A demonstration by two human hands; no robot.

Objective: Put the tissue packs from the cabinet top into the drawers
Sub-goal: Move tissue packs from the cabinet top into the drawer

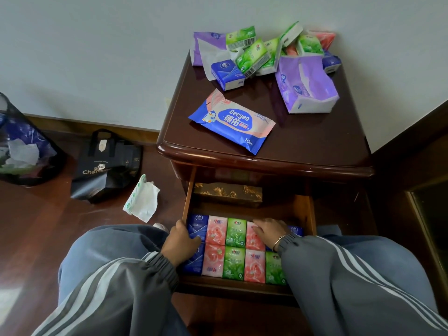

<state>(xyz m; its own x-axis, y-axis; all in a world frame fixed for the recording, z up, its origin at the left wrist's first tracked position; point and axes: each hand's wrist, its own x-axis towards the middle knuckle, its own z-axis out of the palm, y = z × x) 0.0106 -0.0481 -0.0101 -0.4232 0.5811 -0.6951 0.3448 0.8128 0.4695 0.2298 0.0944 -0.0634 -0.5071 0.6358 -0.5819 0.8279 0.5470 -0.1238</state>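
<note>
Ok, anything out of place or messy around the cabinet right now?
Yes. An opened tissue pack lies on the floor left of the cabinet, tissue spilling out. On top, the remaining packs sit in a jumbled heap, unlike the neat rows in the drawer.

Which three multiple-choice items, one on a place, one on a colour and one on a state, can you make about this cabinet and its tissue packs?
1. Where does the Deeyeo wipes pack lie?
A. in the drawer
B. on the cabinet top
C. on the floor

2. What colour are the packs at the left end of the drawer rows?
A. blue
B. green
C. pink

3. How is the upper drawer?
A. shut
B. removed
C. pulled open

Answers: 1 B, it lies flat near the front edge; 2 A, blue packs sit beside the left hand; 3 C, both hands, right hand too, rest inside on the rows.
</note>
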